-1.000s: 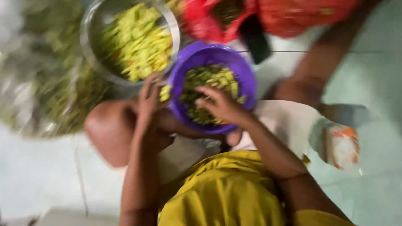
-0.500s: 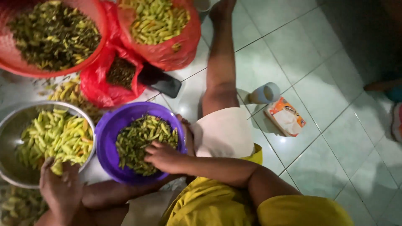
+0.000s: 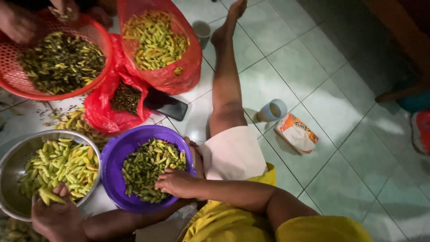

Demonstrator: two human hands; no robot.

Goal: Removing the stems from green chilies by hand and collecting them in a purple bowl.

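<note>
Right hand (image 3: 177, 183) rests palm down on the near rim of the purple bowl (image 3: 117, 154), fingers curled over the green stems (image 3: 150, 168) heaped inside; whether it pinches any cannot be told. Left hand (image 3: 56, 215) sits at the near edge of the steel bowl (image 3: 11, 163), fingers closed on a few pale green chillies (image 3: 49, 195); more of them lie just beyond that hand; the two bowls touch. Beyond both hands stand a red basket (image 3: 96, 38) of stems and a red bag (image 3: 190, 62) of chillies. A phone (image 3: 168, 105) lies past the purple bowl; a cup (image 3: 273, 110) and packet (image 3: 296, 133) lie well right of the right hand.
</note>
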